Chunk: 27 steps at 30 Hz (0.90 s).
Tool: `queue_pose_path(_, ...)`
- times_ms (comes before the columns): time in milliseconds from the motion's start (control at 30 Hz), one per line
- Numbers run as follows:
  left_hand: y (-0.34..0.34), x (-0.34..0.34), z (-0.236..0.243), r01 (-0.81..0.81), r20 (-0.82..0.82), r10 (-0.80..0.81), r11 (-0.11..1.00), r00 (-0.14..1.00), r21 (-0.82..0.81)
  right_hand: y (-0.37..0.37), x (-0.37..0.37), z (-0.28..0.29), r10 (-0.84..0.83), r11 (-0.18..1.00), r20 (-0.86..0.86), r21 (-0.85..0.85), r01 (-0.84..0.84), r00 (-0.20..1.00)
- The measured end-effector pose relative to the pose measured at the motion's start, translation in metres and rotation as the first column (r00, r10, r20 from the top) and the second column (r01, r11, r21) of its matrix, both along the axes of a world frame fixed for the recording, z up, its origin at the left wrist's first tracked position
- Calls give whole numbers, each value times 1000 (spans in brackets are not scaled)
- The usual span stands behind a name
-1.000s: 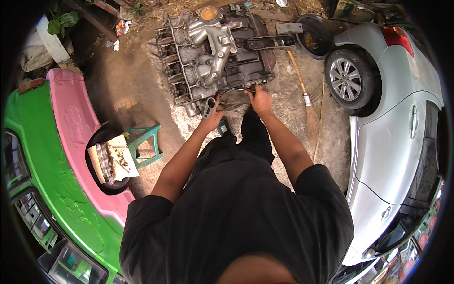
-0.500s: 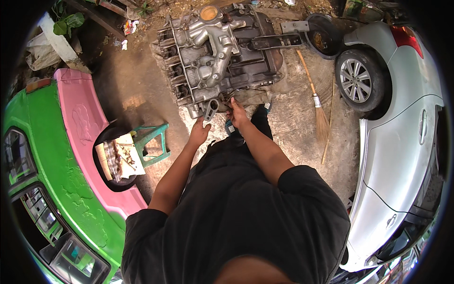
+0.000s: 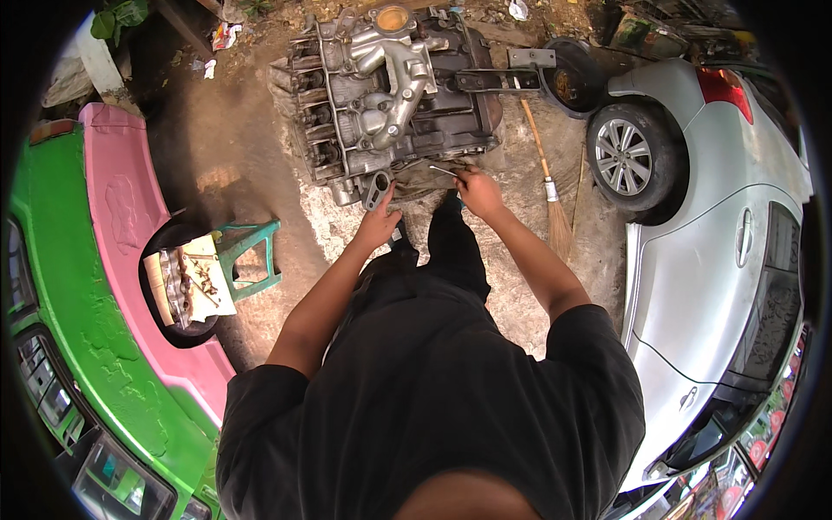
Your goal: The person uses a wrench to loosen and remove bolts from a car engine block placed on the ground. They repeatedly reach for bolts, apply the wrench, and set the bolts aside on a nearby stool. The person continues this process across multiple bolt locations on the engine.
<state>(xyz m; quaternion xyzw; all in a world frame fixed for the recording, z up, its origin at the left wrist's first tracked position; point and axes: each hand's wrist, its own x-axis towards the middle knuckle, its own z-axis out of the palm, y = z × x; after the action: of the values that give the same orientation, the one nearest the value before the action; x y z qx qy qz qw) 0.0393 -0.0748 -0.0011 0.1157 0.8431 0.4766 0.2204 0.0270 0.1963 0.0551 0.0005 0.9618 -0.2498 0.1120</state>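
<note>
A greasy engine block with a silver intake manifold lies in front of me on the ground. At its near left corner a grey metal bracket with a round hole sticks out toward me. My left hand is at that bracket, thumb and index finger apart, the index fingertip at its right side. My right hand, to the right near the engine's front edge, is closed on a thin silver wrench. The wrench points left toward the engine; its far end is too small to tell exactly.
To the left, a green stool stands beside a green and pink vehicle, near metal parts on cardboard. On the right are a broom, a black basin and a silver car. A metal arm extends from the engine.
My right hand has moved right, away from the bracket, and the wrench now shows in it. My left hand has come up against the bracket. The whole view has shifted slightly.
</note>
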Motion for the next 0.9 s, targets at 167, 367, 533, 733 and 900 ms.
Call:
queue_pose_path(167,29,-17,16,-14,81,1,987,997,160,-17,-28,17,168,978,-79,136,-156,983)
queue_pose_path(367,39,-25,31,-56,183,19,978,983,203,-25,-37,23,251,942,-75,249,-225,965)
queue_pose_path(533,41,-24,26,-102,176,65,973,982,209,-25,-33,21,279,928,-111,285,-239,954)
queue_pose_path(733,41,-23,21,-125,155,90,966,984,228,-30,-30,16,195,955,-148,253,-153,970)
queue_pose_path(900,38,-24,19,-97,247,50,979,968,181,-23,-39,17,196,952,-150,265,-151,969)
